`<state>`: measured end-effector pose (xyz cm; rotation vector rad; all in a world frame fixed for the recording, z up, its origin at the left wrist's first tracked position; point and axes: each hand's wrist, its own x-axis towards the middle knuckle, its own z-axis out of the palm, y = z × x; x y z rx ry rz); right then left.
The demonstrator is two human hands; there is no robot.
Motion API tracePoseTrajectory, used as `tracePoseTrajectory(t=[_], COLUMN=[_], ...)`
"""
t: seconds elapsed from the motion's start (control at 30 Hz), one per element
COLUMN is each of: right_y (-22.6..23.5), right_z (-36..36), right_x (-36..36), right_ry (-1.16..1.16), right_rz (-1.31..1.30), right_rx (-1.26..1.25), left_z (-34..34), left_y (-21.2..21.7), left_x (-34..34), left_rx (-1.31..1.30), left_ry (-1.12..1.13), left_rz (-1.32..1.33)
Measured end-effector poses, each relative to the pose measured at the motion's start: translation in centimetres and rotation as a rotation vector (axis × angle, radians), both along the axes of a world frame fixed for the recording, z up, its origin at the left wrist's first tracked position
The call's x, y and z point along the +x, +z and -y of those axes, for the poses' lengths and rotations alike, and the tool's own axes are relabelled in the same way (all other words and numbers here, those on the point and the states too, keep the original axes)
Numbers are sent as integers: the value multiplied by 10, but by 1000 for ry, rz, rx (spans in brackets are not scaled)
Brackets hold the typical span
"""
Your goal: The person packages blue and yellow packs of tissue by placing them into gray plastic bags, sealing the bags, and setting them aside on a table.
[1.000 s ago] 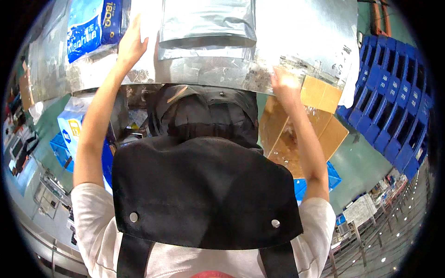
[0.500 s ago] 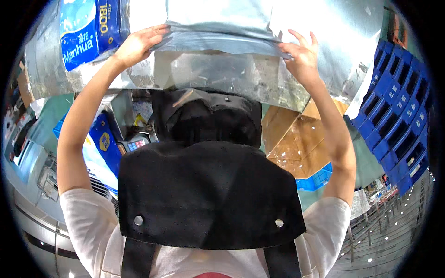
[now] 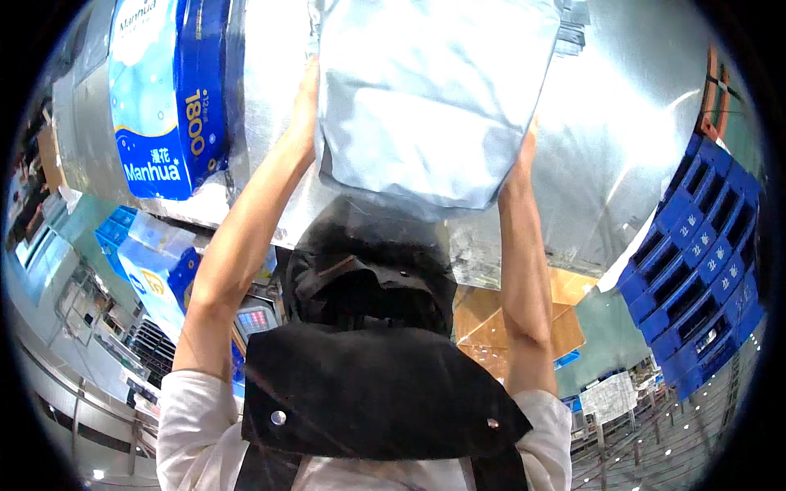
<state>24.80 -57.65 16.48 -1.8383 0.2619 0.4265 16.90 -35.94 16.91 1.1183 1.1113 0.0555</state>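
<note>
Silver-grey foil pouch [image 3: 438, 98]: large, flat, soft-sided, matt sheen, faintly creased, rounded lower corners, a slightly puffed middle; held up high at the top centre of the view, in front of a wide silver foil-lined wall [image 3: 622, 155] of like material. Left hand [image 3: 309, 98]: raised along the pouch's left edge, touching it; fingers lie behind the pouch, so how far the grip is closed cannot be told. Right hand [image 3: 526, 143]: raised at the pouch's lower right edge, mostly hidden behind it; grip likewise cannot be told. Both forearms bare, sleeves white. Below the pouch: a black cloth cover [image 3: 372, 282] and a black flap with two metal studs [image 3: 377, 393]. Upper left: blue and white pack of paper goods [image 3: 168, 90], just beside the left forearm. Lower left: further blue and white packs [image 3: 155, 270]. Right edge: stacked blue plastic crates [image 3: 696, 270]. Lower centre-right: brown cardboard [image 3: 491, 327], on a green floor [image 3: 610, 331].
</note>
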Motion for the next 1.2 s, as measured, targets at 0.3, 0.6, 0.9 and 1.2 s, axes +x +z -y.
tracePoseTrajectory(t=[0.3, 0.6, 0.9, 1.2], right_y=[115, 68, -37, 7], right_z=[113, 304, 263, -113], right_x=[-17, 81, 28, -300], right_ry=[-205, -270, -416, 1247], right_rz=[-120, -91, 865, -449], right_rx=[363, -11, -676, 282], left_z=[82, 226, -66, -369], left_y=[138, 43, 54, 62], left_x=[3, 95, -106, -443], left_rx=[-62, 205, 1163, 1210], left_ry=[-559, -915, -281, 134], left_rz=[112, 233, 181, -548])
